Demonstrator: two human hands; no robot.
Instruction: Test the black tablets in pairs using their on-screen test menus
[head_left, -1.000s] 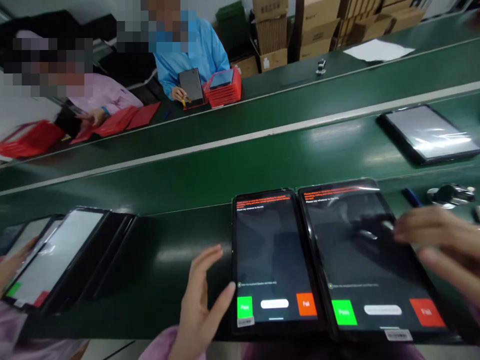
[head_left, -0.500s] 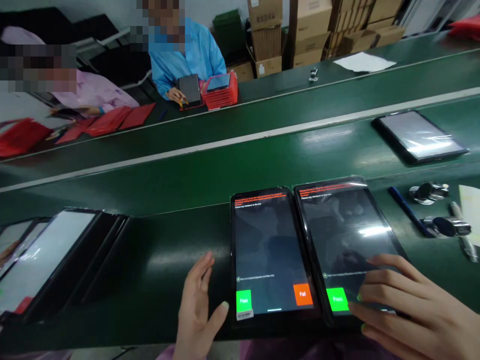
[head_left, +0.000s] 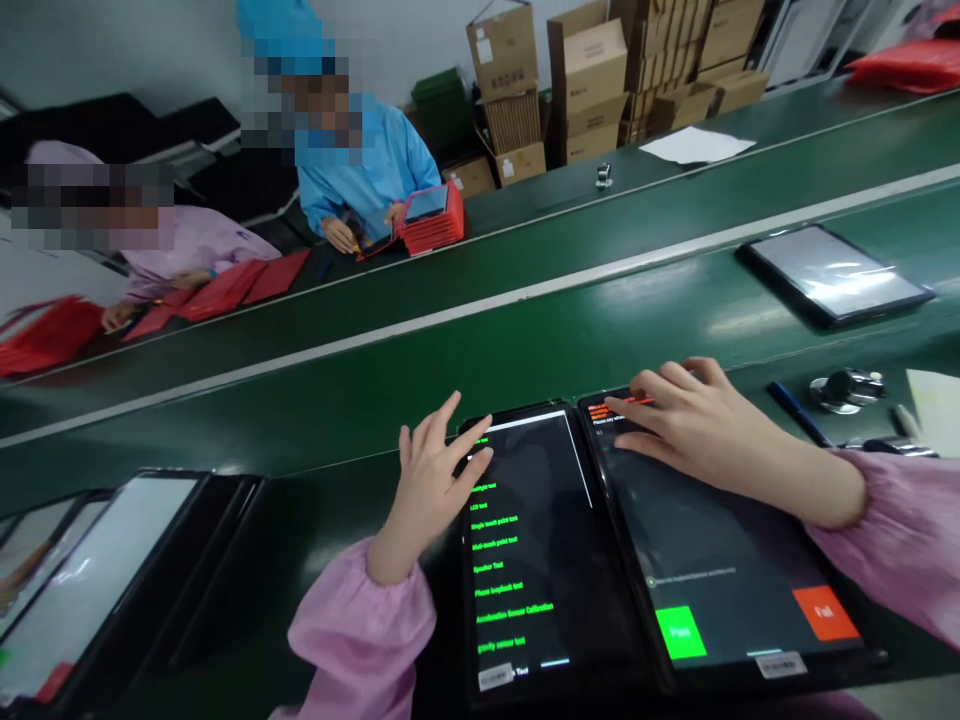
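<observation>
As the left tablet (head_left: 551,560) and right tablet (head_left: 724,545) lay side by side on the green surface (head_left: 450,340), a worker's left hand (head_left: 429,475) and right hand (head_left: 694,425), fingers parted, hung over their upper ends.

Your bench (head_left: 330,520): glossy, dark green
Nearest you: two black rectangular tablets (head_left: 559,560) (head_left: 739,530)
Your right: slim blue pen (head_left: 799,412), round-based shiny metal piece (head_left: 849,389)
</observation>
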